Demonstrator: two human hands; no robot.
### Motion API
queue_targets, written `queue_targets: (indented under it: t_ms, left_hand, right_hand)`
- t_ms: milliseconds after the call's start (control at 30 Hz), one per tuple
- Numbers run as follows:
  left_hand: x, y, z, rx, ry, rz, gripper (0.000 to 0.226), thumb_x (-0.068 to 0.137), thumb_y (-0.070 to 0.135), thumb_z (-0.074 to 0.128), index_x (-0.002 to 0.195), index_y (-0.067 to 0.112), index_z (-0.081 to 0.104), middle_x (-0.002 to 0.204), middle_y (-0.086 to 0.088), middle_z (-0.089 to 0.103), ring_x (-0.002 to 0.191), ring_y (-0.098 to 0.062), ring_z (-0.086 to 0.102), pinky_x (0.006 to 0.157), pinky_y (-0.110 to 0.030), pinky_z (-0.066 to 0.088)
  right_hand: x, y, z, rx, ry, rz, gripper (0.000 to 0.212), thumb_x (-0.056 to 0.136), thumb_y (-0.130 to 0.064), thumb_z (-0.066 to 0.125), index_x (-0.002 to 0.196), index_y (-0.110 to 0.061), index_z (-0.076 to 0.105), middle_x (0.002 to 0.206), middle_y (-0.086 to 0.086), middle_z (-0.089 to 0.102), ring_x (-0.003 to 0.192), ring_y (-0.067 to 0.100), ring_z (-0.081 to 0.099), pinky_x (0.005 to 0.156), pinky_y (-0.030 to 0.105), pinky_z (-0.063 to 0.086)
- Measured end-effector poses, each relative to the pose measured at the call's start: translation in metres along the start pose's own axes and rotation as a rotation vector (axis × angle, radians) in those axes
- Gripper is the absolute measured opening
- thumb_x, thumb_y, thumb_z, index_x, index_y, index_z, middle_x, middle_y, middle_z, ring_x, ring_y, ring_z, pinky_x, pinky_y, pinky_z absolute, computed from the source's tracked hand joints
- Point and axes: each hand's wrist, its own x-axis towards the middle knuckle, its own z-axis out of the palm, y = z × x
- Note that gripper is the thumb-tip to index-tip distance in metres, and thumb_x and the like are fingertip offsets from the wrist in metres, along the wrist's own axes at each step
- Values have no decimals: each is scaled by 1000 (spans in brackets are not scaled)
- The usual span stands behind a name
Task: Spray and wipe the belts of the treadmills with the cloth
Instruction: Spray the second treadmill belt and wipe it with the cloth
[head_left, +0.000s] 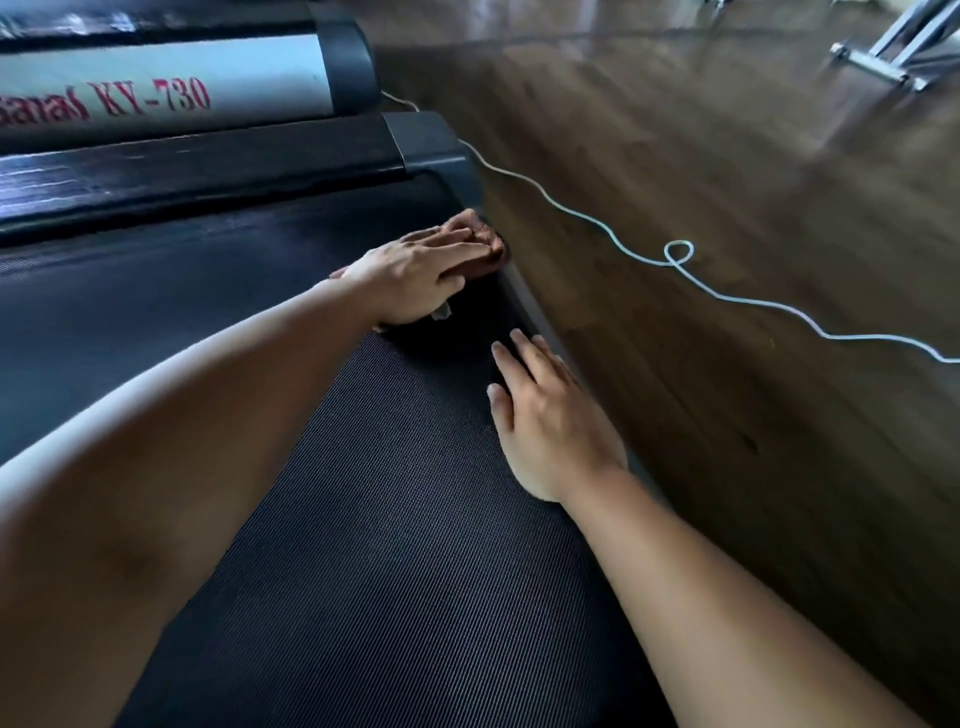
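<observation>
The head view showed two hands, one cloth, two treadmills, one cable and one metal frame.

The left hand (415, 275) lay flat on the cloth (493, 249), fingers straight and close together, pressing down on it rather than gripping it. The cloth, reddish brown and bunched, sat on the belt (389, 545) at its far right corner, against the belt's right edge and just below the end cap (431, 145). Only its far end showed beyond the fingertips, and the palm hid the rest. A small pale scrap stuck out under the heel of that hand; I could not tell what it was.

The right hand (550, 421) rested palm down on the belt near the same right edge, nearer the camera, with fingers straight and slightly spread. It held nothing and was apart from the cloth.

The second treadmill (166, 88) stood just beyond the first, its pale side panel lettered "KY-730" in red.

The white cable (675, 254) ran across the wooden floor (727, 182) to the right of the belt, with one small loop in it. The metal frame (883, 57) stood on the floor at the top right, well apart from the treadmills.
</observation>
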Motion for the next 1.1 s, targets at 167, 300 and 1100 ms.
queue_targets:
  t_ms: [167, 300, 1100]
  left_hand:
    - [-25, 28, 11, 4, -34, 137, 55, 101, 31, 54, 152, 38, 37, 162, 11, 31, 152, -15, 23, 124, -35, 20]
    - [-49, 57, 16, -24, -3, 202, 55, 99, 28, 57, 151, 35, 41, 161, 7, 34, 151, -17, 24, 124, -39, 22]
    - [-241, 243, 22, -101, -284, 212, 58, 99, 50, 38, 155, 44, 24, 167, 10, 11, 155, -15, 1, 126, -39, 9]
  right_hand:
    - [-11, 2, -8, 87, -3, 121, 53, 105, -38, 36, 153, -17, 32, 164, 2, 20, 151, 16, 13, 119, 32, 20]
    - [-48, 7, -18, 96, -10, 177, 57, 104, -41, 41, 153, -15, 31, 163, 5, 21, 152, 17, 13, 118, 32, 21]
    - [-266, -41, -55, -44, -68, 547, 64, 103, -46, 35, 156, -13, 21, 166, 10, 10, 153, 27, 6, 124, 42, 8]
